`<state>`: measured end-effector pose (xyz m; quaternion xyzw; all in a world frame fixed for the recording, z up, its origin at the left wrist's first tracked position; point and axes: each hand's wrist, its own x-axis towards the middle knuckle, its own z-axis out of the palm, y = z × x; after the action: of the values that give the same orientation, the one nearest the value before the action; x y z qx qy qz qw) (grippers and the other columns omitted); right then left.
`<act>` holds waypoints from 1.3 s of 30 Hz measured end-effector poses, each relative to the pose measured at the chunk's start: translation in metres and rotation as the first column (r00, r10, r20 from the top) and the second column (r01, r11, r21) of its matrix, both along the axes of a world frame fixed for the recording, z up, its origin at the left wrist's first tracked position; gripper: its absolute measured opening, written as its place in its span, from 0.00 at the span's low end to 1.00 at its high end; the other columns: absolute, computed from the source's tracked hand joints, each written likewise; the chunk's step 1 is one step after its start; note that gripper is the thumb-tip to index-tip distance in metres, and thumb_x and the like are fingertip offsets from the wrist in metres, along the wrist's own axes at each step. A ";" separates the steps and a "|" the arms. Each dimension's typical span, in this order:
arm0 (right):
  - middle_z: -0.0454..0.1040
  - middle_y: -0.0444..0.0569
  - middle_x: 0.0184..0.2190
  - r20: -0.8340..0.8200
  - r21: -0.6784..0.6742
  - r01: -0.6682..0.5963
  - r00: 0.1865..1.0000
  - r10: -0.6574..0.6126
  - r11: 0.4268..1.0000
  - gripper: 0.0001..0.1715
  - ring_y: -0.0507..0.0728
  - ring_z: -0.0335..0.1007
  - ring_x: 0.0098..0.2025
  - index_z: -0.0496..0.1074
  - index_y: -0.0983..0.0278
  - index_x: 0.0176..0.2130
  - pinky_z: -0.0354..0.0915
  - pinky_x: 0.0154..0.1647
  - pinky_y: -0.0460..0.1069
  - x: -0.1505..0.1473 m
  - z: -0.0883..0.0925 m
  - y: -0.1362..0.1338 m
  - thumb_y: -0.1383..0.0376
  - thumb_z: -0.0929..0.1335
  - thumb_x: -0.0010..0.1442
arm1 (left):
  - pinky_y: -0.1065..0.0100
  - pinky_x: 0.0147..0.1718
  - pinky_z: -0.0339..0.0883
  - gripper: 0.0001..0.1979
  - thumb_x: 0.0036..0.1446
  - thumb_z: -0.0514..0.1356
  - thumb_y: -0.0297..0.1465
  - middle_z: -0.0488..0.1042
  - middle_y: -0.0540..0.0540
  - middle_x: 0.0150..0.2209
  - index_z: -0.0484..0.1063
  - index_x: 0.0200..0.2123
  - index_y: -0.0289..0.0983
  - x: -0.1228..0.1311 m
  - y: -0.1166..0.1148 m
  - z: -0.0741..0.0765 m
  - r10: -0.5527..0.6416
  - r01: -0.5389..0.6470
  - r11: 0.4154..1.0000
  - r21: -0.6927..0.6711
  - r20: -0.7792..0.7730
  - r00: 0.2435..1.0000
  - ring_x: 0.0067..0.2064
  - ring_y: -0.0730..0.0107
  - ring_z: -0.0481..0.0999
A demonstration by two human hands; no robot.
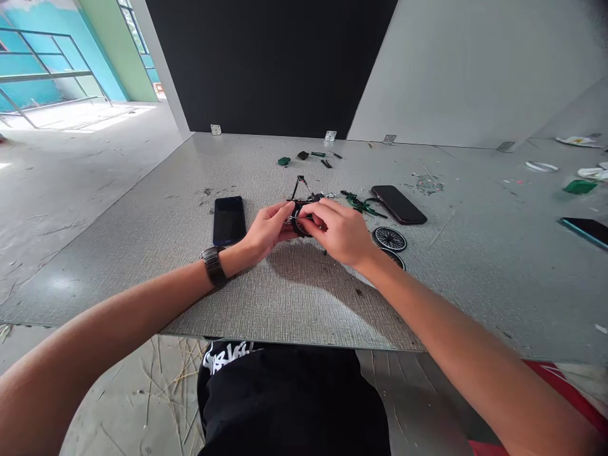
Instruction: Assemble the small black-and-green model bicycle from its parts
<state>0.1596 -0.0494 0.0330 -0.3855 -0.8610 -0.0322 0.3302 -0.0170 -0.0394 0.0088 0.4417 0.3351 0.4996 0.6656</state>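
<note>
A small black model bicycle frame (299, 182) is held just over the table in front of me, a thin triangle of bars standing up from it. My left hand (268, 229), with a dark watch on its wrist, is closed round its left side. On its right side my right hand (341, 229) is closed, thumb and fingers pinched at a dark round part that looks like a wheel; what lies between the fingertips is too small to make out. To the right of that hand lie a spoked toy wheel (389, 239) and a second wheel (393, 258), partly behind my forearm.
A phone (228, 220) lies left of my hands, another phone (399, 204) to the right. Green plastic parts (358, 202) lie between hands and right phone; several small green and black pieces (303, 155) are farther back. Upright black panel (275, 63) bounds the table (142, 253).
</note>
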 end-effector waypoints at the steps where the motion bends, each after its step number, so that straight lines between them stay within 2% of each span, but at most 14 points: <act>1: 0.71 0.45 0.31 0.015 0.000 0.000 1.000 0.000 1.000 0.11 0.52 0.63 0.29 0.76 0.62 0.42 0.56 0.31 0.49 0.000 0.000 0.000 0.62 0.64 0.69 | 0.71 0.35 0.73 0.10 0.66 0.58 0.35 0.77 0.47 0.33 0.72 0.36 0.34 0.000 0.000 0.000 -0.004 0.004 1.000 -0.001 -0.001 1.000 0.33 0.74 0.78; 9: 0.73 0.50 0.38 0.095 -0.042 0.017 0.995 -0.013 0.999 0.15 0.53 0.66 0.31 0.74 0.63 0.43 0.55 0.29 0.49 0.001 0.000 0.002 0.59 0.61 0.72 | 0.70 0.34 0.73 0.09 0.67 0.57 0.33 0.75 0.48 0.32 0.71 0.36 0.34 0.000 -0.001 -0.001 -0.027 0.028 0.999 0.034 -0.032 0.999 0.31 0.75 0.77; 17: 0.75 0.52 0.41 0.274 0.134 0.151 0.944 -0.183 0.979 0.23 0.51 0.63 0.27 0.76 0.63 0.43 0.47 0.24 0.50 -0.004 0.001 -0.005 0.58 0.57 0.75 | 0.68 0.37 0.76 0.09 0.68 0.56 0.33 0.77 0.47 0.34 0.72 0.37 0.34 0.002 -0.003 0.000 -0.029 0.029 1.000 -0.008 -0.009 1.000 0.33 0.74 0.78; 20: 0.74 0.53 0.42 0.256 0.153 0.152 0.948 -0.187 0.977 0.21 0.53 0.66 0.31 0.76 0.63 0.41 0.47 0.24 0.50 -0.006 0.001 -0.006 0.60 0.57 0.74 | 0.67 0.38 0.76 0.09 0.68 0.56 0.33 0.77 0.46 0.35 0.72 0.37 0.34 0.003 -0.004 0.001 -0.022 0.022 0.999 -0.034 -0.005 1.000 0.34 0.74 0.78; 23: 0.73 0.54 0.43 0.194 0.118 0.135 0.969 -0.156 0.984 0.17 0.54 0.67 0.35 0.75 0.63 0.40 0.49 0.25 0.50 -0.006 -0.001 -0.004 0.63 0.59 0.72 | 0.68 0.38 0.76 0.09 0.67 0.58 0.34 0.77 0.46 0.35 0.72 0.37 0.34 0.004 -0.004 0.000 -0.019 0.018 1.000 -0.025 -0.028 0.999 0.33 0.74 0.78; 26: 0.71 0.53 0.44 0.154 0.030 0.103 0.982 -0.106 0.994 0.14 0.54 0.66 0.35 0.75 0.63 0.40 0.53 0.27 0.50 -0.005 -0.001 -0.002 0.64 0.61 0.70 | 0.68 0.36 0.76 0.09 0.67 0.58 0.34 0.77 0.46 0.34 0.72 0.37 0.34 0.004 -0.004 -0.002 -0.036 0.037 0.999 0.013 -0.055 0.998 0.33 0.73 0.78; 33: 0.71 0.52 0.43 0.150 -0.099 0.060 0.988 -0.044 0.993 0.12 0.55 0.66 0.35 0.74 0.63 0.40 0.57 0.30 0.51 -0.001 0.004 -0.001 0.64 0.62 0.69 | 0.69 0.36 0.75 0.08 0.66 0.58 0.33 0.76 0.48 0.33 0.72 0.35 0.36 0.003 -0.005 -0.002 -0.039 0.041 0.999 0.019 -0.105 0.994 0.31 0.74 0.78; 36: 0.70 0.52 0.43 0.131 -0.129 0.021 0.991 -0.004 0.991 0.12 0.55 0.67 0.36 0.73 0.63 0.40 0.59 0.32 0.51 0.001 0.006 0.000 0.62 0.62 0.70 | 0.69 0.36 0.75 0.08 0.66 0.58 0.33 0.75 0.49 0.32 0.71 0.34 0.36 0.003 -0.006 -0.001 -0.041 0.043 0.999 0.019 -0.101 0.994 0.31 0.75 0.78; 39: 0.70 0.51 0.43 0.101 -0.156 -0.035 0.994 0.051 0.987 0.11 0.56 0.68 0.37 0.72 0.62 0.40 0.61 0.35 0.51 0.004 0.006 0.002 0.57 0.66 0.68 | 0.70 0.36 0.75 0.08 0.66 0.58 0.32 0.75 0.49 0.33 0.72 0.34 0.35 0.003 -0.006 -0.001 -0.036 0.038 0.999 0.015 -0.100 0.994 0.31 0.76 0.77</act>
<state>0.1632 -0.0477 0.0389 -0.3889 -0.8852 0.0214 0.2545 -0.0138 -0.0449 0.0083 0.4777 0.3554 0.4674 0.6534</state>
